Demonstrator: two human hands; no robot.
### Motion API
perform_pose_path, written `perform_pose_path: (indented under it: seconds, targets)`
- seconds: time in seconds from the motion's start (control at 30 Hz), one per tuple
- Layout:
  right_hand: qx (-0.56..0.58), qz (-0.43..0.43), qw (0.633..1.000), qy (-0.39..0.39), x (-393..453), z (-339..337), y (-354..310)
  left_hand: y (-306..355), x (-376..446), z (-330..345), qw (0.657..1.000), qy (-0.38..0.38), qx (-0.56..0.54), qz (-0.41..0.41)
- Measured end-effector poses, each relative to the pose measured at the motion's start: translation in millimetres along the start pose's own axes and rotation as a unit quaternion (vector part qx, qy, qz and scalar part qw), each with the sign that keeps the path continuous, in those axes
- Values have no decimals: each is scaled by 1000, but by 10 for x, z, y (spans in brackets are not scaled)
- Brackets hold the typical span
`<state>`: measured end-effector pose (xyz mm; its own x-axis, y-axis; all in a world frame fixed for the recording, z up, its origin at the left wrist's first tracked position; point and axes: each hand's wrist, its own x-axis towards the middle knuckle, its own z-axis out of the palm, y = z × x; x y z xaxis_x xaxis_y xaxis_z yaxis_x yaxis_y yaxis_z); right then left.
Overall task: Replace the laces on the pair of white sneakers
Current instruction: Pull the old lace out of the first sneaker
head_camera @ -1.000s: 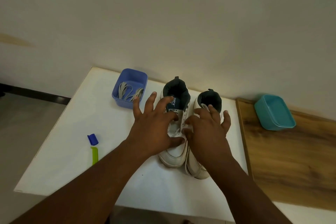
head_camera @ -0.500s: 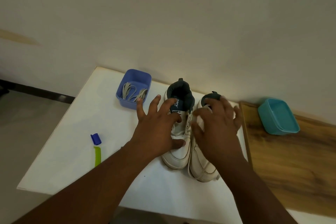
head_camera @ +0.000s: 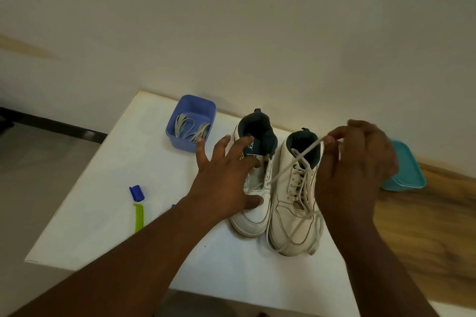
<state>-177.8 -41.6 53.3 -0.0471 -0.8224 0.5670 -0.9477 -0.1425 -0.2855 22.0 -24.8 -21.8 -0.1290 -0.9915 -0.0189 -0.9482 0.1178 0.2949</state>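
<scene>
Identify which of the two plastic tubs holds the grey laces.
The purple-blue tub, behind the left sneaker, holds the grey laces. The teal tub shows no laces and sits on the wooden surface.

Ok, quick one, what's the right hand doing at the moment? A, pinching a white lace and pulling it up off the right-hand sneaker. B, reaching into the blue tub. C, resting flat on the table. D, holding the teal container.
A: the right hand pinches the white lace, which runs taut up from the eyelets of the right-hand sneaker, while the left hand rests open on the other sneaker.
</scene>
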Motion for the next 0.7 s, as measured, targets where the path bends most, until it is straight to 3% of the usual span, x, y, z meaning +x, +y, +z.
perform_pose_path:
  seconds: [0.1, 0.2, 0.43, 0.53, 0.7]
  targets:
    - [-17, -62, 990, -122, -155, 166, -99, -5, -5, 2, 1000, -5, 8, 5]
    - [-60, -106, 955, -272, -324, 342, -84, 6, 3, 13, 1000, -5, 15, 8]
    - [-116, -77, 927, -349, -319, 395, -106, -10, 17, 40, 1000, -9, 9, 10]
    - [-102, -83, 937, -322, -342, 385, -115, -17, 16, 45, 1000, -9, 1, 9]
    - [-13, -57, 995, -75, -166, 125, -136, -29, 6, 35, 1000, -9, -19, 4]
